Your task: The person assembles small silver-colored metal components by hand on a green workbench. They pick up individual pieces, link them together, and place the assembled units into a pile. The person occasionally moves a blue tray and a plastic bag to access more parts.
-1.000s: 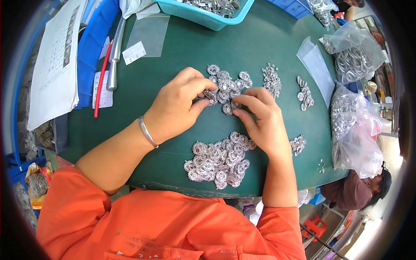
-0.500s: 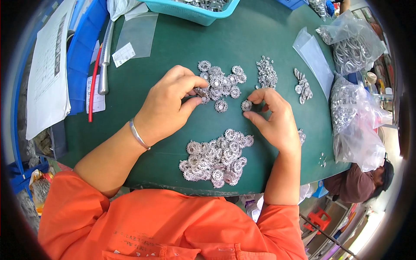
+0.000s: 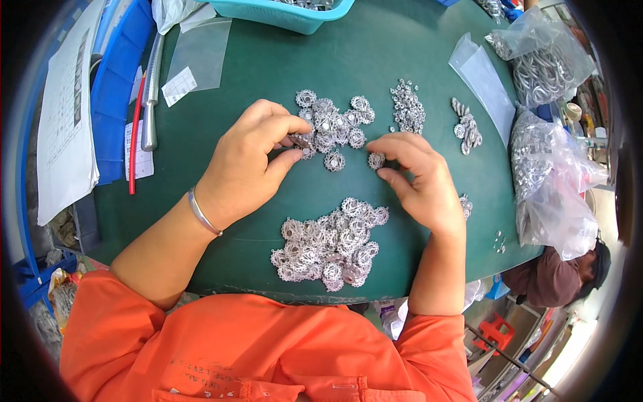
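My left hand pinches a small dark-silver metal piece between thumb and fingers at the left edge of the upper pile of round filigree metal ornaments. Thumb and fingertips of my right hand are closed around a single round filigree ornament, low over the green table. Another ornament lies between the hands, just below the upper pile. Nearer to me is a larger pile of similar lacy silver ornaments.
Beyond my right hand lie a heap of tiny metal rings and a cluster of flat metal parts. Plastic bags of metal parts line the right edge. A turquoise basket, red pencil and blue tray stand farther off.
The view has shifted slightly, moving the table's contents a little left. My right fingers reach slightly farther over the round ornament. My left hand keeps its pinch beside the upper pile.
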A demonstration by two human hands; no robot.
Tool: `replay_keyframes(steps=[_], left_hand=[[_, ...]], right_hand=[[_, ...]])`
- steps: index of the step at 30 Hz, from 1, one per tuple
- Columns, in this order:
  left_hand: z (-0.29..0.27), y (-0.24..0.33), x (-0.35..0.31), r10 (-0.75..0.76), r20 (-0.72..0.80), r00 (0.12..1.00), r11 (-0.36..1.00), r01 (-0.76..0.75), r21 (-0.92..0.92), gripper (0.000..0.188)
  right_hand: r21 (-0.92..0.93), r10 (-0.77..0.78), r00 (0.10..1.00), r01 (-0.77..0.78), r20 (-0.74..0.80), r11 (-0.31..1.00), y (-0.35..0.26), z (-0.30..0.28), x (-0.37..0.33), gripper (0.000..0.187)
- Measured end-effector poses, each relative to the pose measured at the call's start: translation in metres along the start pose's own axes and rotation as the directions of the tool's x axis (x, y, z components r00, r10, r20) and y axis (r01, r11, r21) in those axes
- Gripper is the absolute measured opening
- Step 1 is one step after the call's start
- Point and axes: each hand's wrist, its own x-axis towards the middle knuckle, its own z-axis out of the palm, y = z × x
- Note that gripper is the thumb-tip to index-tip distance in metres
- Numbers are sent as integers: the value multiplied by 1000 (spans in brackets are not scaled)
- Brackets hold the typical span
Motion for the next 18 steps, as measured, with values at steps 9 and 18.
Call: replay_keyframes(steps=[9, 18], left_hand=[[-1, -1, 0, 1, 1, 1000, 1000, -1, 5, 32], [-2, -1, 0, 0, 2, 1000, 1000, 0, 10, 32]], right_hand=[[-67, 110, 990, -116, -87, 991, 1, -19, -9, 31], [20, 182, 980, -181, -78, 983, 0, -6, -6, 27]])
